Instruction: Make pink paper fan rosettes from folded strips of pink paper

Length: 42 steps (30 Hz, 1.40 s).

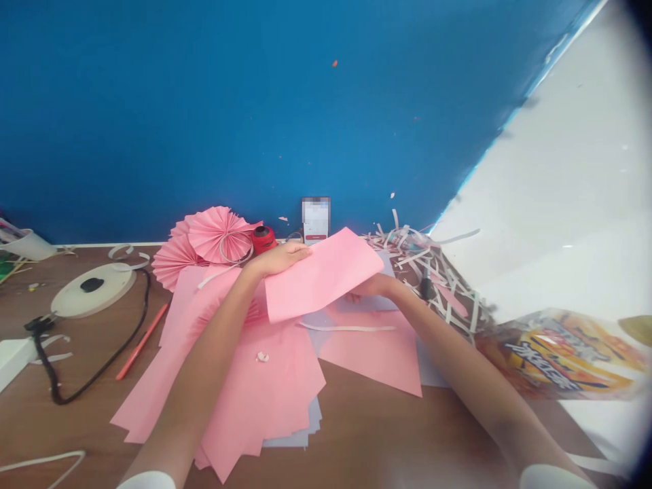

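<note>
A pink sheet of paper (323, 275), which looks folded over, is held up above the table between my two hands. My left hand (286, 258) grips its upper left edge, fingers closed on it. At its lower right edge is my right hand (369, 286), with most of its fingers hidden beneath the paper; they appear closed on that edge. Below lie fanned-out pink sheets (275, 387) with pale grey-blue sheets under them, plus another pink sheet (379, 353) crossed by a thin white strip (351, 328).
Pleated pink paper fans (216, 234) and a red container (263, 239) stand at the back, near a propped phone (316, 219). Paper scraps (438, 272) and a snack bag (570, 353) lie right. Left are a round white device (94, 292), black cable (102, 390) and red pen (142, 341).
</note>
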Available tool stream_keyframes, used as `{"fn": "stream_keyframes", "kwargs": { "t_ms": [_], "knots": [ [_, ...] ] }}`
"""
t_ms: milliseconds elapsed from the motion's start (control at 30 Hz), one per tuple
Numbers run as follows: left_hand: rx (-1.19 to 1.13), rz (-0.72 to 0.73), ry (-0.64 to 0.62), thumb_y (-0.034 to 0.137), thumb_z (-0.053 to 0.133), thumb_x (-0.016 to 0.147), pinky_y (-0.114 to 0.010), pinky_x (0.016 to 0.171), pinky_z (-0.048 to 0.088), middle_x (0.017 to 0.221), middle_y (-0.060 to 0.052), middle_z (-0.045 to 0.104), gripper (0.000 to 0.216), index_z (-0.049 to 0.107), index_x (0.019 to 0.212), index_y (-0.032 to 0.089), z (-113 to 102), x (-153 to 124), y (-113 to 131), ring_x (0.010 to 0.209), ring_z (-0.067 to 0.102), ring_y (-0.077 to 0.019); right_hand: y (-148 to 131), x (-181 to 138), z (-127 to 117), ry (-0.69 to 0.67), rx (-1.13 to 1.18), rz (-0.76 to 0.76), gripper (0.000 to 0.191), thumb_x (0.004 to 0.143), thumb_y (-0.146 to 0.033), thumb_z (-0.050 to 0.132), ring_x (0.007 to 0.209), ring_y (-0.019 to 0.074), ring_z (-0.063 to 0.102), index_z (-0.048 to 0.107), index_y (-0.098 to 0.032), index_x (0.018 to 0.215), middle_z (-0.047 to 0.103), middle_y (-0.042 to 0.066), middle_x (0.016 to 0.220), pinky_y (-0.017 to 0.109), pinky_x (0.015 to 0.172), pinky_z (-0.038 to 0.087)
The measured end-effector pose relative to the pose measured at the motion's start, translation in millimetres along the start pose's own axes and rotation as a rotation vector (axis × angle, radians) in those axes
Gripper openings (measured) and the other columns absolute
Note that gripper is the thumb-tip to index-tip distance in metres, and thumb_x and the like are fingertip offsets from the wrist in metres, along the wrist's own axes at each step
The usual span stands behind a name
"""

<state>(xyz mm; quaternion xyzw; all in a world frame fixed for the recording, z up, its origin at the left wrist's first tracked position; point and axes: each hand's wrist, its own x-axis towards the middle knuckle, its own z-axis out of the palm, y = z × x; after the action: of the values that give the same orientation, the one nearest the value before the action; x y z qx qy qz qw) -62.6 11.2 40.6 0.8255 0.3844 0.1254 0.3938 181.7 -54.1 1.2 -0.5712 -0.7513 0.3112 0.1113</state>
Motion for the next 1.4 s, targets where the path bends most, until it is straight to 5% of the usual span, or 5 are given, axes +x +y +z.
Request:
{"fn": "stream_keyframes", "kwargs": {
  "t_ms": [133, 500, 700, 800, 1400],
  "knots": [
    [-0.029, -0.027, 0.138, 0.051, 0.033, 0.09, -0.023, 0.065, 0.042, 0.098, -0.006, 0.065, 0.048, 0.061, 0.097, 0.013, 8, 10, -8, 0.08, 0.058, -0.0162, -20, -8, 5, -0.645, 0.241, -0.06, 0.021, 0.076, -0.015, 0.044, 0.054, 0.0131, 0.056, 0.064, -0.015, 0.068, 0.063, 0.002, 0.062, 0.027, 0.059, 0.048],
    [0.35, 0.05, 0.112, 0.038, 0.029, 0.095, -0.029, 0.072, 0.042, 0.085, -0.009, 0.067, 0.042, 0.06, 0.081, 0.014, 69, 31, -11, 0.078, 0.06, -0.0188, -75, -66, -39, -0.866, 0.25, -0.286, 0.016, 0.071, -0.016, 0.048, 0.054, 0.012, 0.055, 0.063, -0.015, 0.069, 0.061, 0.0, 0.062, 0.023, 0.054, 0.041],
    [0.632, -0.075, 0.023, 0.026, 0.046, 0.086, -0.032, 0.073, 0.044, 0.087, -0.012, 0.069, 0.022, 0.064, 0.084, 0.015, 82, 26, -8, 0.085, 0.064, -0.0261, -58, -22, 20, 0.032, 0.232, -0.337, 0.015, 0.075, -0.016, 0.038, 0.062, 0.0109, 0.045, 0.049, -0.018, 0.065, 0.051, -0.002, 0.066, 0.023, 0.06, 0.034],
    [0.656, -0.051, 0.105, 0.019, 0.042, 0.087, -0.032, 0.076, 0.046, 0.096, -0.012, 0.069, 0.023, 0.063, 0.096, 0.015, 85, 20, -9, 0.094, 0.063, -0.026, -39, 2, 55, 0.288, 0.282, -0.228, 0.014, 0.076, -0.017, 0.035, 0.065, 0.0118, 0.045, 0.042, -0.019, 0.065, 0.05, -0.002, 0.067, 0.024, 0.063, 0.033],
    [0.818, -0.138, 0.194, 0.016, 0.036, 0.093, -0.033, 0.071, 0.048, 0.098, -0.014, 0.068, 0.022, 0.053, 0.106, 0.014, 98, 14, -15, 0.09, 0.067, -0.0273, -17, 11, 78, 0.386, 0.601, -0.233, 0.015, 0.075, -0.025, 0.036, 0.07, 0.0148, 0.048, 0.046, -0.019, 0.065, 0.05, -0.001, 0.067, 0.025, 0.071, 0.039]
  ]
}}
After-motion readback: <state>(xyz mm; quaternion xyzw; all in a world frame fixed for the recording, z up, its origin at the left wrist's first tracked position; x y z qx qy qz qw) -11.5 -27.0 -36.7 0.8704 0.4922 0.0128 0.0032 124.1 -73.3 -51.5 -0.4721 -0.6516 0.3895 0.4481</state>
